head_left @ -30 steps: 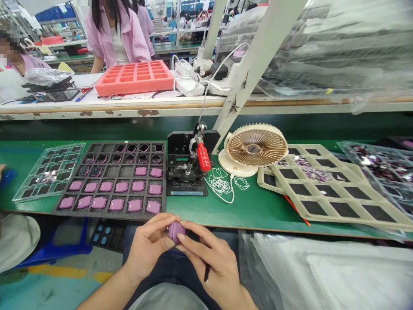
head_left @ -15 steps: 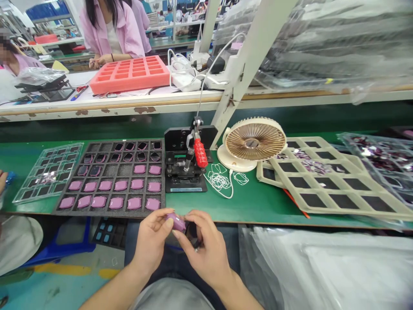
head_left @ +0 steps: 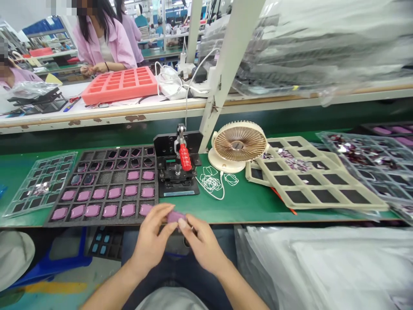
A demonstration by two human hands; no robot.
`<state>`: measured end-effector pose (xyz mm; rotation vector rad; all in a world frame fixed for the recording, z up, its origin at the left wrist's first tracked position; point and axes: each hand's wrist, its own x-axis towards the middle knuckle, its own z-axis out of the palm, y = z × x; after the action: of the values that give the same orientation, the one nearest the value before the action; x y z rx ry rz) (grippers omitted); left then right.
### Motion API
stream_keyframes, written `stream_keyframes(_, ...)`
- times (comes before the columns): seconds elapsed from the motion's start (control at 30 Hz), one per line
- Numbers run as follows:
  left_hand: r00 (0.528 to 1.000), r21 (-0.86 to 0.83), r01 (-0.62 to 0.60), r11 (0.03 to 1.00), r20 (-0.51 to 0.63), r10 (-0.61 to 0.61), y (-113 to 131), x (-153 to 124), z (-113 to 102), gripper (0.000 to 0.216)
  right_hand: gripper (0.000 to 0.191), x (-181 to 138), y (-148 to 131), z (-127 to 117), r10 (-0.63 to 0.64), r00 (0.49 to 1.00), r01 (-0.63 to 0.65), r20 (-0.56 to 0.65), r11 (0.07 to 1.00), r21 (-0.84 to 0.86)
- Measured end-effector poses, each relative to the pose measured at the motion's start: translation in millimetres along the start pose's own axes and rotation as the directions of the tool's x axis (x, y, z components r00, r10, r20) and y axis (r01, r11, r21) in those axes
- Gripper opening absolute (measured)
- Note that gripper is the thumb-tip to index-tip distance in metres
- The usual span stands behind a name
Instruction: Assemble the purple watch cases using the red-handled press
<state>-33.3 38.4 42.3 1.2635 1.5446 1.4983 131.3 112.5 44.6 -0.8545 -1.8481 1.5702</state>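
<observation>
Between my two hands is a small purple watch-like case (head_left: 174,216), held just in front of the bench edge. My left hand (head_left: 152,234) pinches its left side with thumb and fingers. My right hand (head_left: 201,241) grips the right side, its thumb pressed close to the left one. Fingers cover much of the case. Left of it lies a dark foam tray (head_left: 106,177) with purple cases (head_left: 110,211) in the front rows and dark-faced ones behind. A black clamp fixture with a red handle (head_left: 185,157) stands beyond my hands.
A cream fan (head_left: 240,146) stands right of the fixture, with a loose white cable (head_left: 211,183) before it. Cream trays (head_left: 322,206) of small parts lie at right, a clear tray (head_left: 19,206) at far left. A person in pink (head_left: 119,43) stands behind the red foam tray (head_left: 122,86).
The view has shifted, so the bench things sit further left. The purple case has been turned flatter between my fingers, and my right hand has closed in around it.
</observation>
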Motion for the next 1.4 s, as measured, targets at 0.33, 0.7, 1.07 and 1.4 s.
stream_keyframes(0.33, 0.758, 0.519, -0.652, 0.553, 0.440, 0.482, -3, 31, -22, 0.042, 0.058, 23, -16, -30, 0.084, 0.983, -0.092, -0.165, 0.995, -0.043)
stream_keyframes(0.7, 0.899, 0.668, -0.438, 0.602, 0.319, 0.300, -26, 83, 38, 0.020, 0.032, 107, -102, -58, -0.884, 0.463, 0.626, -0.057, 0.372, -0.685)
stream_keyframes(1.07, 0.931, 0.548, -0.348, 0.761, 0.108, 0.347, -13, 52, 6, 0.019, 0.020, 77, -44, -54, -0.556, 0.781, 0.267, -0.285, 0.710, -0.651)
stream_keyframes(1.4, 0.908, 0.491, -0.352, 0.797, -0.029, 0.419, -9, 21, -26, 0.024, 0.030, 133, 16, -49, -0.085, 0.995, 0.087, 0.055, 0.441, -0.893)
